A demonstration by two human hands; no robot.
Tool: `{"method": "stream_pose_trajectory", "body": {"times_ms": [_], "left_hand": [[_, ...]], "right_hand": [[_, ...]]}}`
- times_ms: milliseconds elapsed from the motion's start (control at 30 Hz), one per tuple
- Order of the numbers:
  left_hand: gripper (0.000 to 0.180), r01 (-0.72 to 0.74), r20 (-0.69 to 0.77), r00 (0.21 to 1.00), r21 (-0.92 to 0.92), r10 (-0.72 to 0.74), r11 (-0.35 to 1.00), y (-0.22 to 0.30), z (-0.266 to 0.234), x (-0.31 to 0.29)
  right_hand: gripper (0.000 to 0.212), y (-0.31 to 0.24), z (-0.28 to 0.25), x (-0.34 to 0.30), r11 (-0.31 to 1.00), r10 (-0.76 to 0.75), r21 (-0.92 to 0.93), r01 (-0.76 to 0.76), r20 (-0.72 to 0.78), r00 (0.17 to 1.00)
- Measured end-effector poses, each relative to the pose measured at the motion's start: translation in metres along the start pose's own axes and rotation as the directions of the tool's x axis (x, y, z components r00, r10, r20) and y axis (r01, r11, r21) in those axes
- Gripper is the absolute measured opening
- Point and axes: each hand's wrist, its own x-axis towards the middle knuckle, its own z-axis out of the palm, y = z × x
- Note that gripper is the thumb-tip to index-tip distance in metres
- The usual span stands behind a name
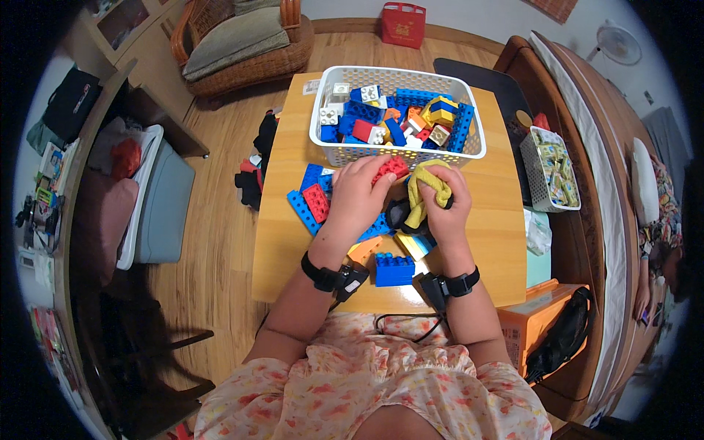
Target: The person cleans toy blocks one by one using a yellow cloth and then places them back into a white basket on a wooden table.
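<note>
My left hand [358,192] is closed on a red toy brick [389,169] just in front of the basket. A crumpled yellow cloth [421,192] is bunched in my right hand [446,202], close beside that brick. Something black [398,214] shows under the cloth; its kind cannot be made out. Left of my left hand lie another red brick [316,203] and a long blue brick [303,212]. Between my wrists a blue brick [394,270] stands near the table's front edge, with an orange piece [365,250] and a yellow one [411,246] behind it.
A white perforated basket [400,155] full of coloured bricks stands at the far side of the wooden table [491,242]. Black bands with small devices and a cable [414,339] are on my wrists. A smaller basket [539,172] and an orange box [546,315] stand at the right.
</note>
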Motion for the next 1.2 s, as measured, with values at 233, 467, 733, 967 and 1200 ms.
{"method": "stream_pose_trajectory", "body": {"times_ms": [233, 467, 733, 967, 1200], "left_hand": [[0.042, 0.29, 0.268, 0.956, -0.781, -0.122, 0.553, 0.003, 0.017, -0.003], [0.036, 0.246, 0.208, 0.954, -0.956, -0.218, 0.163, 0.015, 0.017, -0.006], [0.046, 0.271, 0.239, 0.96, -0.922, -0.145, 0.275, 0.017, 0.008, -0.006], [0.039, 0.292, 0.255, 0.955, -0.896, -0.15, 0.333, 0.012, -0.001, -0.002], [0.037, 0.391, 0.368, 0.92, -0.858, -0.133, 0.333, 0.014, -0.001, -0.005]], "right_hand": [[0.027, 0.001, 0.003, -0.003, 1.0, 0.018, 0.022, -0.019, 0.058, 0.998], [0.037, -0.016, 0.006, -0.004, 0.98, -0.173, -0.049, 0.191, 0.256, 0.951], [0.036, -0.014, 0.002, -0.003, 0.981, -0.149, -0.094, 0.169, 0.191, 0.97], [0.022, 0.005, -0.011, 0.001, 0.979, 0.138, 0.152, -0.133, -0.023, 0.99], [0.019, 0.001, -0.009, 0.001, 0.929, 0.209, 0.261, -0.262, 0.212, 0.955]]}}
